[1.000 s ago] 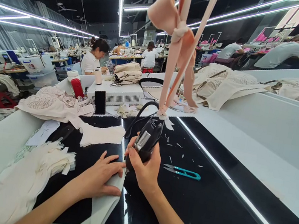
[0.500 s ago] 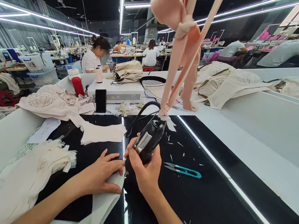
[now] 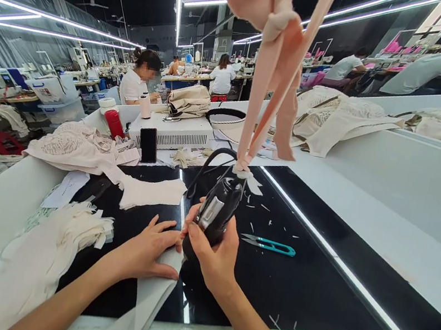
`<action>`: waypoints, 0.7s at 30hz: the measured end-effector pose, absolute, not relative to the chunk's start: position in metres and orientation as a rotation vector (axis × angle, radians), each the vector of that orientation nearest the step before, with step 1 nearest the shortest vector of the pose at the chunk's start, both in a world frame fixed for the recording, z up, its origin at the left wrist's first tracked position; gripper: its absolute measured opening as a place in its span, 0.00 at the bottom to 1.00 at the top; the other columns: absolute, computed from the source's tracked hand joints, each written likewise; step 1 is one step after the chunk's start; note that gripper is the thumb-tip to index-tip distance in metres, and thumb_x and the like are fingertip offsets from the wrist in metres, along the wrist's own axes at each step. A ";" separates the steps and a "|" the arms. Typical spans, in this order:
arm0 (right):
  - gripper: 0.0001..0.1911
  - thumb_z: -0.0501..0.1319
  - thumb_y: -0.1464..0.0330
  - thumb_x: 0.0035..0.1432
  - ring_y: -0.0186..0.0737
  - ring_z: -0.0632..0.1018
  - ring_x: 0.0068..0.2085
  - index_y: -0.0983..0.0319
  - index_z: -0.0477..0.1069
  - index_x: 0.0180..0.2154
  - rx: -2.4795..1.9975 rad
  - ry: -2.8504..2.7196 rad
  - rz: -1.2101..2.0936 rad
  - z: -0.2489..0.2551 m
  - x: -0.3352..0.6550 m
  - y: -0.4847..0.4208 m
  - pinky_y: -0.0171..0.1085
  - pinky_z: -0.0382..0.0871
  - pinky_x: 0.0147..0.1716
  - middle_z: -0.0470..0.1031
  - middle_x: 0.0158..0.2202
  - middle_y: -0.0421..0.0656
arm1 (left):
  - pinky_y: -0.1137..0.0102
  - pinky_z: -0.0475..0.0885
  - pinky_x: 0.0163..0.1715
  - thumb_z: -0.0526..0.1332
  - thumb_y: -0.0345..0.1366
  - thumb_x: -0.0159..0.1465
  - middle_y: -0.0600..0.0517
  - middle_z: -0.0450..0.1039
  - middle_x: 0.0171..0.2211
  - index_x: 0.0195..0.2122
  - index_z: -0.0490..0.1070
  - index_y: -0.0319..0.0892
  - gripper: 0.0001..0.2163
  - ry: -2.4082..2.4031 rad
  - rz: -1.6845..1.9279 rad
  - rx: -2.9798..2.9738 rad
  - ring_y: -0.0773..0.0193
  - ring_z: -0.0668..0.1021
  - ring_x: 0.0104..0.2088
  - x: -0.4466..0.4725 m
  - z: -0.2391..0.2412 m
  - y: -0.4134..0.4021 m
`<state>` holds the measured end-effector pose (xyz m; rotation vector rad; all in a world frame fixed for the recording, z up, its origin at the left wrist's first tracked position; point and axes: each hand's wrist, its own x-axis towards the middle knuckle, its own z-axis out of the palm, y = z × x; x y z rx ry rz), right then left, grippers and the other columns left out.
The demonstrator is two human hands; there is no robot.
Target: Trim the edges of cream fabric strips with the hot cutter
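So the right hand (image 3: 214, 254) is wrapping itself closed around a black handheld cutter (image 3: 217, 207), fingers curling round the body and the tool tilting up toward 1 o'clock; its top is hanging from a pink strap (image 3: 262, 104) that's running straight up out of frame, and a black cord (image 3: 202, 170) is looping off toward 11 o'clock; the tool's lower tip is sitting right at the edge of a cream fabric piece (image 3: 153, 289), though I can't tell if it's actually touching. The left hand (image 3: 147, 251) is lying flat and open on that fabric, gripping nothing, fingers spreading toward 2 o'clock and pressing it onto the black tabletop (image 3: 311, 281); its fingertips are ending up just beside the right hand; the fabric is trailing off the near table edge at 6 o'clock. Over at 3 o'clock of the right hand, teal thread snips (image 3: 270, 245) are lying near but apart; a stack of cut cream pieces (image 3: 78, 231) is sitting at 9 o'clock of the left hand; further back at 12 o'clock a white box unit (image 3: 173, 132) is standing with a phone (image 3: 148, 145) leaning against it.
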<state>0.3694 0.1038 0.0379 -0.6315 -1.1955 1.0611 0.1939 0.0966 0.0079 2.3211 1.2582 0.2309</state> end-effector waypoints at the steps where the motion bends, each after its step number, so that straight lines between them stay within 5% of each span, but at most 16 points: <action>1: 0.15 0.68 0.60 0.58 0.38 0.76 0.31 0.55 0.67 0.43 -0.620 -1.194 1.068 0.038 0.369 0.103 0.40 0.77 0.31 0.74 0.33 0.38 | 0.31 0.39 0.67 0.75 0.41 0.59 0.44 0.62 0.69 0.56 0.72 0.49 0.24 1.257 0.238 2.326 0.40 0.57 0.72 0.193 0.007 0.097; 12: 0.12 0.67 0.63 0.58 0.35 0.74 0.27 0.55 0.67 0.41 -0.586 -1.185 1.116 0.031 0.364 0.101 0.36 0.73 0.24 0.73 0.33 0.37 | 0.31 0.41 0.67 0.75 0.43 0.58 0.43 0.61 0.70 0.66 0.65 0.52 0.36 1.250 0.230 2.348 0.38 0.58 0.71 0.192 0.005 0.098; 21: 0.11 0.67 0.61 0.59 0.36 0.75 0.28 0.55 0.68 0.42 -0.607 -1.185 1.118 0.034 0.367 0.098 0.39 0.77 0.28 0.75 0.34 0.39 | 0.30 0.40 0.67 0.76 0.41 0.57 0.43 0.62 0.69 0.61 0.70 0.50 0.31 1.243 0.214 2.303 0.38 0.56 0.72 0.193 0.011 0.097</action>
